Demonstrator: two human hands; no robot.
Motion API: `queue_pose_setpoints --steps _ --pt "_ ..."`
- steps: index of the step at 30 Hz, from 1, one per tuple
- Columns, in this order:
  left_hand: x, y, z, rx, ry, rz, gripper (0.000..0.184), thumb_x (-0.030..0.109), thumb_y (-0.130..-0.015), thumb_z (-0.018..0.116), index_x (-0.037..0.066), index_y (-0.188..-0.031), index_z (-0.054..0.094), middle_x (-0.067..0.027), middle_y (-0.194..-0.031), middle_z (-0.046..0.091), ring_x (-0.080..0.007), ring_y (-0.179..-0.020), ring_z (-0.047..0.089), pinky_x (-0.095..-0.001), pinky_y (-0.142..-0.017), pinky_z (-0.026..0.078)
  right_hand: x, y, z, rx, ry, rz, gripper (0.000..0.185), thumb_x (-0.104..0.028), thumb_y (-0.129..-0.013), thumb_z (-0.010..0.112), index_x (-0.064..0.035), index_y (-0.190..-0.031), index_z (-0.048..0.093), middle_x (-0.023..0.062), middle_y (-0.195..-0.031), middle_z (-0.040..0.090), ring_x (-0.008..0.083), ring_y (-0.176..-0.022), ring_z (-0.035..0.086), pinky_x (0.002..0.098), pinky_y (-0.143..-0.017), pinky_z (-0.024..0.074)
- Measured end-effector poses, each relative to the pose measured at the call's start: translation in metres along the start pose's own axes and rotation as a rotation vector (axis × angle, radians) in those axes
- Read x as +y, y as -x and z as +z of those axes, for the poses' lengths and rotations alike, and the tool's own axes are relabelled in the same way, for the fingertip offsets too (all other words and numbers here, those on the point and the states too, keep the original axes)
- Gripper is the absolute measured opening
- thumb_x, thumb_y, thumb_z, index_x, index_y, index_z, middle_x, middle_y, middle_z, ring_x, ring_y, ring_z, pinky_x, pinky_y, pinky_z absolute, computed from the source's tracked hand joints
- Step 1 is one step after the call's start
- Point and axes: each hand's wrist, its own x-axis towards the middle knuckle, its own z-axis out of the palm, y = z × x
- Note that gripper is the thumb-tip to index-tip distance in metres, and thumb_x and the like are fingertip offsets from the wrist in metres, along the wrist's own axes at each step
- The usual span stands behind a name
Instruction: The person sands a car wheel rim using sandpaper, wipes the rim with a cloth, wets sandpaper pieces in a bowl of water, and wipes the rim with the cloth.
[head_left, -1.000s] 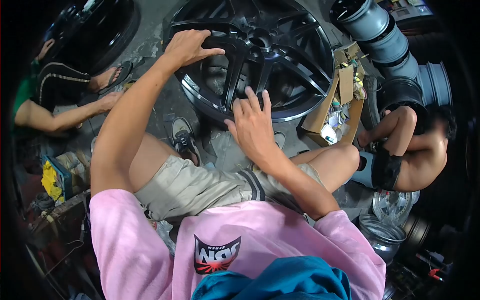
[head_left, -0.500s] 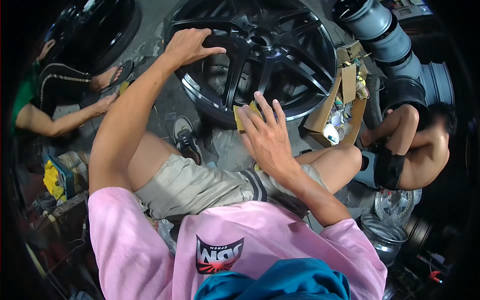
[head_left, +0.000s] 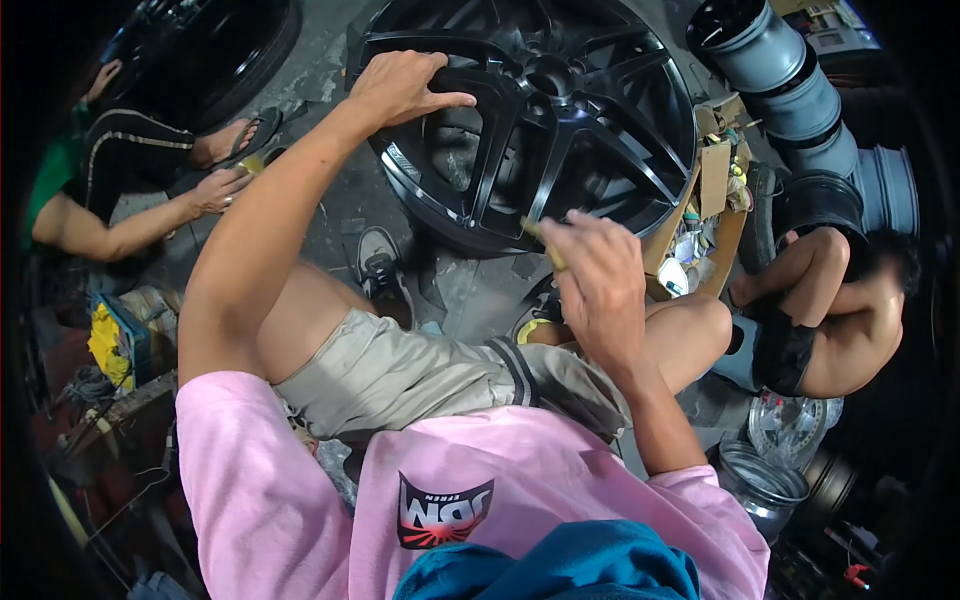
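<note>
A black multi-spoke wheel rim (head_left: pixel 545 112) with bare metal edges lies face up in front of me. My left hand (head_left: pixel 402 88) grips its left outer edge, fingers curled over and thumb stretched along a spoke. My right hand (head_left: pixel 598 268), a little blurred, is just off the near edge of the rim. It holds a folded yellow piece of sandpaper (head_left: pixel 553 250), seen nearly edge-on and partly hidden by the fingers. Whether the paper touches the rim I cannot tell.
A cardboard box (head_left: pixel 712 185) of small items stands right of the rim. Stacked grey rims (head_left: pixel 800 105) stand beyond it, near a crouching person (head_left: pixel 850 330). At left, a person's hand (head_left: pixel 222 188) holds something yellowish beside a dark wheel (head_left: pixel 235 85).
My right hand has moved right and turned, swinging the sandpaper from flat to edge-on near the rim. My left hand keeps its grip. The whole view has shifted slightly.
</note>
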Motion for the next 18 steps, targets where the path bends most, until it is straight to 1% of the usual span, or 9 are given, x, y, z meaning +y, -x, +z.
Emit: queue_pose_setpoints --steps 2,7,10,12,13,15,16,17,18 --pt "-0.003 -0.001 0.004 0.070 -0.008 0.019 0.083 0.078 -0.087 0.067 -0.001 -0.108 0.075 -0.0201 -0.084 0.075 -0.0415 -0.086 0.073 -0.0487 -0.082 0.058 0.002 -0.009 0.027 0.233 0.015 0.119 0.041 -0.008 -0.087 0.077 -0.0072 -0.127 0.073 0.0114 -0.113 0.072 0.0299 -0.124 0.064 0.0519 -0.108 0.0439" --pt "0.004 -0.001 -0.007 -0.004 -0.016 -0.013 0.079 0.073 -0.088 0.070 -0.001 -0.116 0.071 -0.0224 -0.094 0.075 -0.0429 -0.096 0.072 -0.0499 -0.086 0.057 -0.043 -0.010 0.087 0.224 0.000 0.128 0.041 -0.009 -0.092 0.074 -0.0023 -0.132 0.069 0.0127 -0.127 0.071 0.0287 -0.123 0.065 0.0529 -0.114 0.0406" --pt "0.004 -0.001 -0.005 -0.032 -0.019 -0.030 0.075 0.072 -0.088 0.071 0.000 -0.110 0.071 -0.0221 -0.095 0.075 -0.0431 -0.097 0.072 -0.0498 -0.086 0.056 -0.035 -0.028 0.105 0.332 -0.069 0.212 0.046 -0.010 -0.095 0.070 0.0049 -0.138 0.063 0.0204 -0.133 0.068 0.0325 -0.122 0.065 0.0567 -0.118 0.0366" --pt "0.006 -0.001 -0.008 -0.028 0.007 -0.028 0.073 0.071 -0.087 0.072 0.000 -0.105 0.070 -0.0217 -0.095 0.075 -0.0433 -0.096 0.072 -0.0500 -0.085 0.057 -0.019 -0.059 0.108 0.487 0.024 0.241 0.030 -0.010 -0.098 0.065 0.0056 -0.124 0.067 0.0238 -0.119 0.072 0.0382 -0.110 0.070 0.0527 -0.107 0.0479" --pt "0.009 0.000 -0.012 -0.042 0.005 -0.048 0.072 0.071 -0.087 0.072 0.001 -0.101 0.070 -0.0214 -0.094 0.075 -0.0439 -0.095 0.072 -0.0507 -0.083 0.057 -0.011 -0.078 0.103 0.498 0.025 0.250 0.030 -0.010 -0.098 0.065 0.0056 -0.124 0.067 0.0238 -0.119 0.072 0.0382 -0.110 0.070 0.0527 -0.107 0.0479" --pt "0.010 -0.001 -0.010 0.009 -0.006 -0.017 0.074 0.072 -0.086 0.072 0.000 -0.099 0.070 -0.0202 -0.088 0.074 -0.0429 -0.091 0.072 -0.0503 -0.081 0.057 0.000 -0.111 0.088 0.336 -0.090 0.471 0.015 -0.010 -0.101 0.061 0.0038 -0.105 0.066 0.0247 -0.102 0.072 0.0431 -0.095 0.072 0.0508 -0.087 0.0565" --pt "0.010 0.001 -0.009 0.054 -0.007 -0.001 0.075 0.073 -0.085 0.072 -0.001 -0.097 0.069 -0.0191 -0.083 0.073 -0.0419 -0.088 0.072 -0.0500 -0.078 0.057 0.002 -0.113 0.088 0.338 -0.096 0.470 0.015 -0.010 -0.101 0.061 0.0038 -0.105 0.066 0.0247 -0.102 0.072 0.0431 -0.095 0.072 0.0508 -0.087 0.0565" --pt "0.008 0.001 -0.008 0.024 0.021 -0.028 0.074 0.074 -0.086 0.072 0.001 -0.102 0.070 -0.0224 -0.093 0.075 -0.0449 -0.095 0.072 -0.0522 -0.083 0.057 0.005 -0.113 0.090 0.387 -0.124 0.460 0.014 -0.011 -0.102 0.060 0.0029 -0.098 0.063 0.0239 -0.096 0.071 0.0451 -0.090 0.072 0.0516 -0.079 0.0566" --pt "0.008 0.001 -0.008 0.026 0.019 -0.032 0.074 0.074 -0.086 0.072 0.001 -0.102 0.070 -0.0224 -0.093 0.075 -0.0449 -0.095 0.072 -0.0522 -0.083 0.057 0.007 -0.115 0.089 0.438 -0.149 0.447 0.017 -0.011 -0.102 0.060 0.0021 -0.092 0.060 0.0231 -0.091 0.071 0.0470 -0.085 0.071 0.0524 -0.072 0.0567"
